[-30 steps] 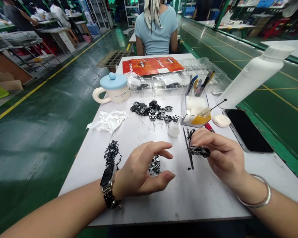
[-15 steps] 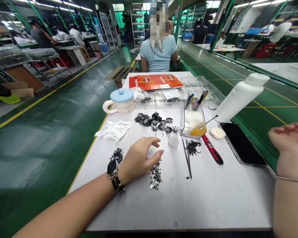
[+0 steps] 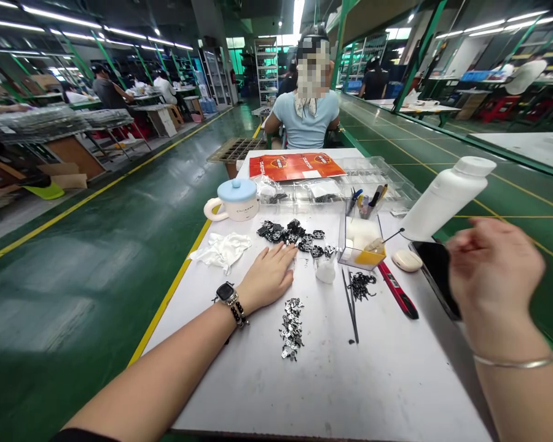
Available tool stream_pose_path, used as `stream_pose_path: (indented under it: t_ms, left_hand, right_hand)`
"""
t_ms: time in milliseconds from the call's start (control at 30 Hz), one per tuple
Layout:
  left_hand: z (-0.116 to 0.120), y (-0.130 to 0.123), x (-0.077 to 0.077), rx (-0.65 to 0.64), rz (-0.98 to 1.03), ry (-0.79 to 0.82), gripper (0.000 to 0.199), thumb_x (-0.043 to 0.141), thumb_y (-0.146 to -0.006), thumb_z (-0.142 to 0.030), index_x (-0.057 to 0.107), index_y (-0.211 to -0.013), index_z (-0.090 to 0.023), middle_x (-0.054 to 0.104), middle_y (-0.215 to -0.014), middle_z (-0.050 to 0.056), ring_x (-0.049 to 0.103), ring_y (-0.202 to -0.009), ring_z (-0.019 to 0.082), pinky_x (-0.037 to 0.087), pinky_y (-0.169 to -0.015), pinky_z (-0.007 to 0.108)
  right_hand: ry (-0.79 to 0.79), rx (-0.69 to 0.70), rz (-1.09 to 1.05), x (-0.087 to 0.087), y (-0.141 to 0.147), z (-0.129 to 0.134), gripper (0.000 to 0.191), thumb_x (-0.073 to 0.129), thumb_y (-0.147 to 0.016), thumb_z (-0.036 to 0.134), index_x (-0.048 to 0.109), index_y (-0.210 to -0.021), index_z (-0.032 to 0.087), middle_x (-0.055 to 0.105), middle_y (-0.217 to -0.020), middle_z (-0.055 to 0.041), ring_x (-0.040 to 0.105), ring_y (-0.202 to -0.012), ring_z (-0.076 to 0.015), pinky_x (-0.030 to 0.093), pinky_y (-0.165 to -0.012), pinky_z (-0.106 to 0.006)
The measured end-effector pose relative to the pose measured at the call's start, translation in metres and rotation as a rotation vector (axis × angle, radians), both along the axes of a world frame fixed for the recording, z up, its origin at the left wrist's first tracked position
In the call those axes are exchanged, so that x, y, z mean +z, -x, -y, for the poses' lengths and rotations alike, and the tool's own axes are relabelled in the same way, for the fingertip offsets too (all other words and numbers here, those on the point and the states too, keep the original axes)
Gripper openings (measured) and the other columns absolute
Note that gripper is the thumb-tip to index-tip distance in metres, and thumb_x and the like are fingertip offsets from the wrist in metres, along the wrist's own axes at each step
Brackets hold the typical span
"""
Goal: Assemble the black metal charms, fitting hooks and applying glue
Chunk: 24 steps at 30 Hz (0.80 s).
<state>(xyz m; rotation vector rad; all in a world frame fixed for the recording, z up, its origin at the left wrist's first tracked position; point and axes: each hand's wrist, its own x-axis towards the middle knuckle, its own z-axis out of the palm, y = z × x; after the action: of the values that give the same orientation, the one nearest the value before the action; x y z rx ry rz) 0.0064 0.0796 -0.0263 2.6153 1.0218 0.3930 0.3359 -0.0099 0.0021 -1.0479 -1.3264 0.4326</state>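
Note:
My left hand [image 3: 268, 276] lies flat on the white table, palm down and fingers stretched out. Its fingertips reach the near edge of a pile of black and silver metal parts [image 3: 295, 232]. Just below the palm is a heap of small silver pieces [image 3: 291, 330]. Over the phone [image 3: 435, 270] at the right edge hangs my right hand [image 3: 495, 267], blurred, with its fingers curled away from view. Tweezers [image 3: 350, 307] rest beside a heap of tiny black pieces [image 3: 362, 285]. A small whitish lump [image 3: 325, 271] sits near the metal parts.
A lidded mug [image 3: 239, 205] and a crumpled white cloth [image 3: 223, 250] stand at the left. A clear box [image 3: 362, 239], a red cutter [image 3: 399, 291], a pale oval case [image 3: 406, 260] and a tilted white bottle [image 3: 447, 196] are at the right. A person [image 3: 306, 120] sits beyond the table.
My left hand has gone from a curled, raised pose to lying flat near the black parts, uncovering the silver heap. My right hand has come inward over the phone. The view has shifted.

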Motion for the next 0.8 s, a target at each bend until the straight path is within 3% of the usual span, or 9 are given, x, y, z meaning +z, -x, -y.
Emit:
stream_pose_path:
  t_ms: [33, 133, 233, 367, 533, 667, 800]
  left_hand:
    - [0.002, 0.000, 0.001, 0.009, 0.001, -0.010, 0.043, 0.041, -0.087, -0.021, 0.043, -0.130, -0.015, 0.046, -0.138, 0.013, 0.034, -0.132, 0.031, 0.027, -0.108, 0.052]
    - [0.009, 0.005, 0.008, 0.038, 0.018, -0.023, 0.037, 0.042, -0.086, -0.021, 0.048, -0.122, -0.013, 0.054, -0.120, 0.014, 0.050, -0.113, 0.026, 0.040, -0.099, 0.043]
    - [0.013, 0.012, 0.012, 0.058, 0.033, -0.019, 0.041, 0.046, -0.084, -0.023, 0.046, -0.123, -0.012, 0.050, -0.120, 0.015, 0.051, -0.108, 0.026, 0.043, -0.094, 0.042]
    - [0.011, 0.017, 0.011, 0.006, 0.030, 0.026, 0.037, 0.050, -0.083, -0.026, 0.053, -0.118, -0.017, 0.053, -0.120, 0.011, 0.048, -0.111, 0.027, 0.040, -0.097, 0.046]
    - [0.010, 0.014, 0.008, -0.059, 0.063, 0.098, 0.036, 0.056, -0.080, -0.028, 0.057, -0.115, -0.021, 0.057, -0.117, 0.008, 0.049, -0.110, 0.026, 0.039, -0.097, 0.044]
    - [0.013, 0.011, 0.008, -0.037, 0.125, 0.158, 0.034, 0.056, -0.079, -0.022, 0.057, -0.112, -0.018, 0.059, -0.108, 0.009, 0.052, -0.104, 0.024, 0.042, -0.094, 0.042]
    - [0.022, 0.009, 0.015, 0.034, 0.225, 0.245, 0.034, 0.056, -0.077, -0.017, 0.051, -0.111, -0.016, 0.059, -0.096, 0.006, 0.057, -0.083, 0.016, 0.049, -0.078, 0.033]
  right_hand:
    - [0.033, -0.137, -0.024, -0.003, 0.026, 0.000, 0.017, 0.047, -0.089, 0.038, 0.051, -0.105, 0.039, 0.051, -0.067, 0.0042, 0.045, -0.056, -0.0142, 0.036, -0.055, -0.030]
    - [0.179, -0.038, 0.097, -0.008, 0.088, 0.007, 0.021, 0.066, -0.078, 0.031, 0.060, -0.096, 0.023, 0.057, -0.075, -0.0016, 0.054, -0.068, -0.0162, 0.043, -0.062, -0.032]
    - [0.363, -0.012, 0.428, -0.014, 0.115, 0.008, 0.035, 0.063, -0.079, 0.037, 0.052, -0.107, 0.021, 0.054, -0.077, -0.0013, 0.050, -0.065, -0.0147, 0.044, -0.062, -0.033]
    - [0.462, -0.031, 0.578, -0.024, 0.118, -0.001, 0.042, 0.066, -0.074, 0.043, 0.055, -0.108, 0.020, 0.054, -0.085, -0.0047, 0.051, -0.073, -0.0187, 0.044, -0.068, -0.038]
    - [0.472, -0.034, 0.550, -0.033, 0.121, -0.012, 0.024, 0.065, -0.074, 0.039, 0.061, -0.089, 0.021, 0.055, -0.088, -0.0066, 0.052, -0.082, -0.0245, 0.041, -0.076, -0.044]
    - [0.451, -0.020, 0.404, -0.031, 0.123, -0.011, 0.025, 0.065, -0.074, 0.039, 0.050, -0.073, 0.020, 0.058, -0.093, -0.0069, 0.056, -0.092, -0.0255, 0.042, -0.082, -0.044]
    - [0.469, 0.052, 0.070, -0.020, 0.118, -0.004, 0.031, 0.057, -0.081, 0.046, 0.037, -0.075, 0.022, 0.065, -0.089, -0.0063, 0.063, -0.088, -0.0208, 0.050, -0.072, -0.035]
